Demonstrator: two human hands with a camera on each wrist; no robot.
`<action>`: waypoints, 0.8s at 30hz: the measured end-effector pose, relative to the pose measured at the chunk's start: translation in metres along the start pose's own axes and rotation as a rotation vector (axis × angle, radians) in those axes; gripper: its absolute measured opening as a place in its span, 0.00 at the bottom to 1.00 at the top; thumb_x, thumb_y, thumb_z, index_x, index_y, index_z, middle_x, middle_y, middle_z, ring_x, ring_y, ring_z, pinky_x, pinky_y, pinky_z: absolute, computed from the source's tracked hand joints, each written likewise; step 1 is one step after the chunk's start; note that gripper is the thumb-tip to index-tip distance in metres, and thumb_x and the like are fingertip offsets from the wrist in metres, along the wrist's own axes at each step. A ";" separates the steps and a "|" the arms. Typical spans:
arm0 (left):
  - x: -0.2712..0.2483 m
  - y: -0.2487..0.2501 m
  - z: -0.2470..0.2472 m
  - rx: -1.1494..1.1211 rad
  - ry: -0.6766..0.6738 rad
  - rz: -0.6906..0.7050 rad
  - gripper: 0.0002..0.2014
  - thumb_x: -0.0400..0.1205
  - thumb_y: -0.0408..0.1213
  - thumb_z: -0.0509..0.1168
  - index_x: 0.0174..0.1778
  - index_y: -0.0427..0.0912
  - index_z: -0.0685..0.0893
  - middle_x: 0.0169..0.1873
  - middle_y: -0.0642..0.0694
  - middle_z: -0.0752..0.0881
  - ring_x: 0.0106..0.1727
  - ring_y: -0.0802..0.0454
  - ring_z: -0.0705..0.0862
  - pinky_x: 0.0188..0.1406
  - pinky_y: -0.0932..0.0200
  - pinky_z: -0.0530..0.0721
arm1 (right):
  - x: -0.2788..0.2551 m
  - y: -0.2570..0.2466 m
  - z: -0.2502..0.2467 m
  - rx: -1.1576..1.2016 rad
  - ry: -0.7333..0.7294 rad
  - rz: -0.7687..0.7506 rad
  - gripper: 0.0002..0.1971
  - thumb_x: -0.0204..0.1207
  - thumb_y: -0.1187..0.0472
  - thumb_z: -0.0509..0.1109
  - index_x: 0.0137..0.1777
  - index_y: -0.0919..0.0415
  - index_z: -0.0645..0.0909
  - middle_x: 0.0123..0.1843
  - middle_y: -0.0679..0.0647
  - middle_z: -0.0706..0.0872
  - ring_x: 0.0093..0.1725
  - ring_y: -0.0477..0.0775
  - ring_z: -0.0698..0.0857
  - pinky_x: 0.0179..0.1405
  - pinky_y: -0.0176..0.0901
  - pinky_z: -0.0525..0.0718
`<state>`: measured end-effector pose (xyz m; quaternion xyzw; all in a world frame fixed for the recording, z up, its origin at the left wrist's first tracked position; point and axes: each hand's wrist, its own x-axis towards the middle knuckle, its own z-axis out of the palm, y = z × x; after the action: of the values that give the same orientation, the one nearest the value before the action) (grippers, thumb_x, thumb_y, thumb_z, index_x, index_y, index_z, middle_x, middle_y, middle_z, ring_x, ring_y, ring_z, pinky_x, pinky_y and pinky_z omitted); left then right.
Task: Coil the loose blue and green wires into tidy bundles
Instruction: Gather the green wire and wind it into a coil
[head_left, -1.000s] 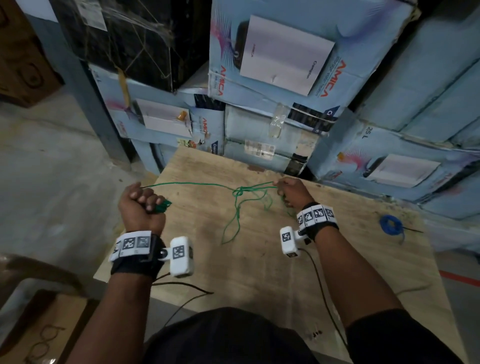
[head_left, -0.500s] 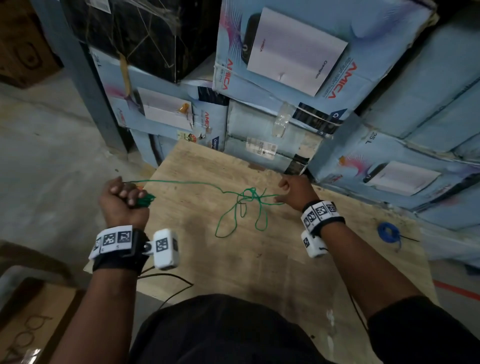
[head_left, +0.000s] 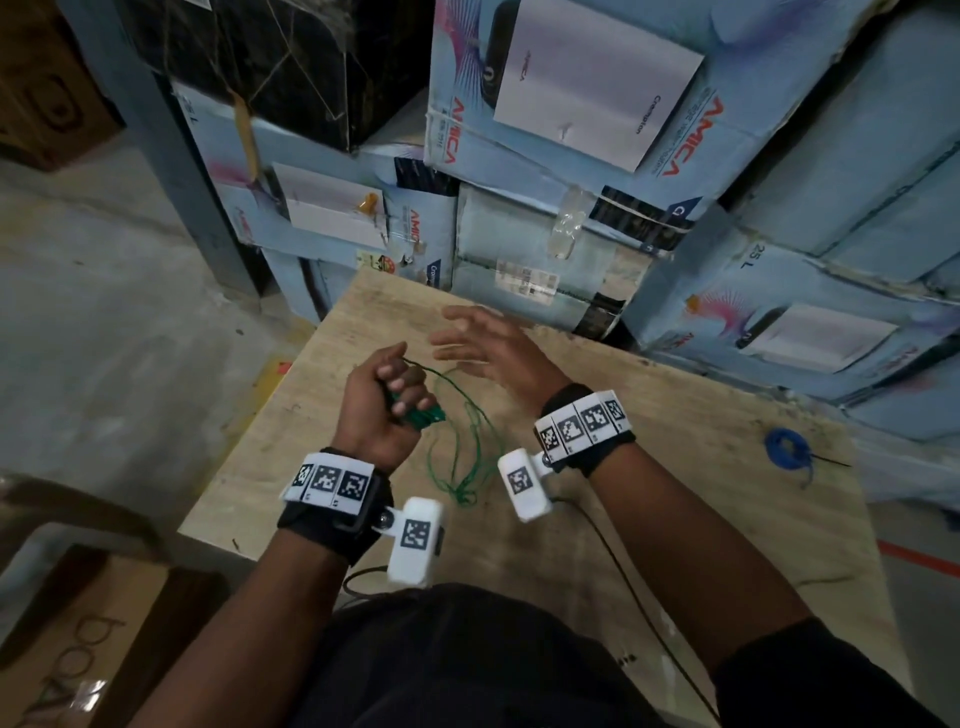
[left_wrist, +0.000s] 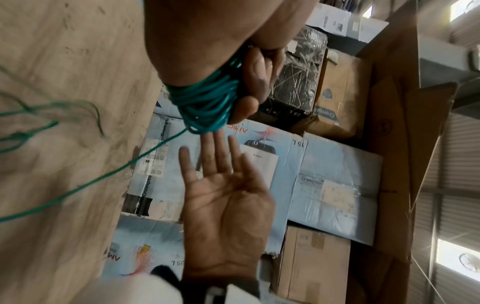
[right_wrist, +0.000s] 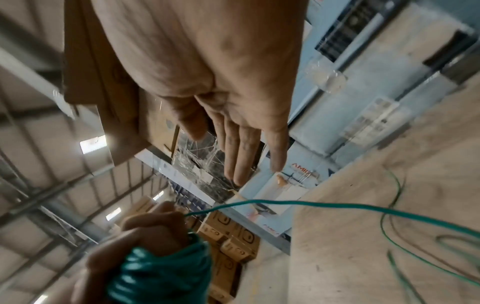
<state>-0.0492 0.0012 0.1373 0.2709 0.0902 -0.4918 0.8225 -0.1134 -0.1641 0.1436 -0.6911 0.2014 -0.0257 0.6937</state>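
Note:
My left hand (head_left: 395, 387) grips a tight coil of green wire (head_left: 422, 414) in its fist above the wooden table (head_left: 675, 519). In the left wrist view the green coil (left_wrist: 207, 102) fills the fist, and in the right wrist view the same coil (right_wrist: 161, 275) shows below. A loose tail of green wire (head_left: 462, 447) runs from the fist and lies in loops on the table between my wrists. My right hand (head_left: 483, 343) hovers just right of the fist with its fingers (right_wrist: 241, 160) straight and spread, holding nothing. A small blue wire coil (head_left: 787, 449) lies at the table's right side.
Stacked blue cartons (head_left: 571, 130) stand behind the table's far edge and to its right. A grey post (head_left: 171, 156) rises at the left over a concrete floor (head_left: 104, 338). Black sensor cables (head_left: 623, 571) trail across the near table edge.
My right hand has let go of the green wire and now stands spread open. My left fist has moved right, toward the right hand. The loose wire has dropped into loops nearer me.

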 end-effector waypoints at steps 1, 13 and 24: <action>0.000 -0.001 0.002 0.007 -0.004 -0.002 0.23 0.86 0.39 0.58 0.21 0.51 0.68 0.17 0.54 0.63 0.14 0.57 0.60 0.22 0.61 0.66 | 0.000 0.001 0.003 -0.080 -0.046 -0.021 0.14 0.87 0.58 0.64 0.70 0.57 0.79 0.58 0.55 0.90 0.57 0.56 0.90 0.62 0.49 0.81; -0.011 -0.020 0.014 0.026 -0.275 -0.276 0.25 0.85 0.45 0.58 0.19 0.50 0.70 0.15 0.54 0.65 0.12 0.58 0.62 0.18 0.61 0.68 | -0.013 0.027 0.004 0.122 -0.098 -0.074 0.19 0.77 0.48 0.76 0.48 0.67 0.87 0.28 0.49 0.78 0.24 0.44 0.70 0.23 0.35 0.68; -0.008 -0.035 0.008 0.034 -0.337 -0.413 0.28 0.87 0.48 0.58 0.17 0.51 0.68 0.15 0.55 0.65 0.12 0.58 0.59 0.18 0.62 0.64 | -0.018 0.041 -0.017 0.215 -0.047 -0.116 0.02 0.76 0.62 0.77 0.45 0.59 0.90 0.37 0.52 0.89 0.37 0.50 0.80 0.36 0.37 0.75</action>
<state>-0.0847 -0.0097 0.1346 0.1750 -0.0027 -0.6889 0.7034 -0.1456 -0.1723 0.1087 -0.6238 0.1410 -0.0710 0.7655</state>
